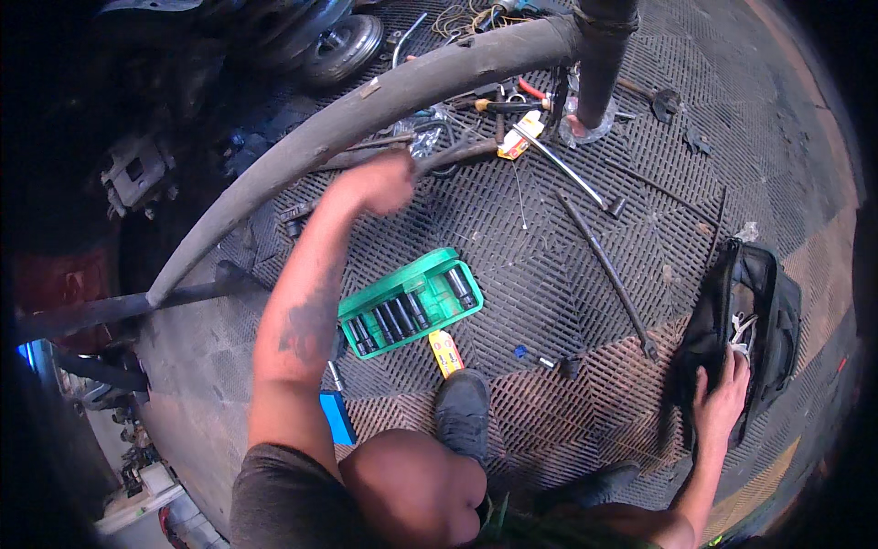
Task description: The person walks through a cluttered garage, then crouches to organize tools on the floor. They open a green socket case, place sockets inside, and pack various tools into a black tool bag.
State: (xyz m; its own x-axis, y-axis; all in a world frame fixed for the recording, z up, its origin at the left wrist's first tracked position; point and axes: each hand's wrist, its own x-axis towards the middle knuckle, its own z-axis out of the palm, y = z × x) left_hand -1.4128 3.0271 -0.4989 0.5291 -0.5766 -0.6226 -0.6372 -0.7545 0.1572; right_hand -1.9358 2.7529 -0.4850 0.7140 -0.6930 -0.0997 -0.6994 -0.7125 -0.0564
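Observation:
My left hand [387, 184], blurred and with its fingers curled, is stretched over the scattered tools beneath a curved grey tube. A worn bar-like handle [466, 151] extends beside its knuckles; whether the hand grips it is unclear. At the right, my right hand [720, 405] rests on the rim of an open black tool bag [782, 309], thumb and fingers spread, fingertips by some metal tools [741, 329]. Whether it pinches the rim cannot be made out. Between my arms lies an open green socket case [418, 291] with several long black sockets [393, 320].
The thick curved tube [411, 89] crosses above the floor and joins an upright post [603, 62]. On the ribbed mat lie a breaker bar [569, 168], a long steel bar [607, 267], a yellow-and-red box [446, 351] by my shoe [464, 408], and a blue box [337, 416].

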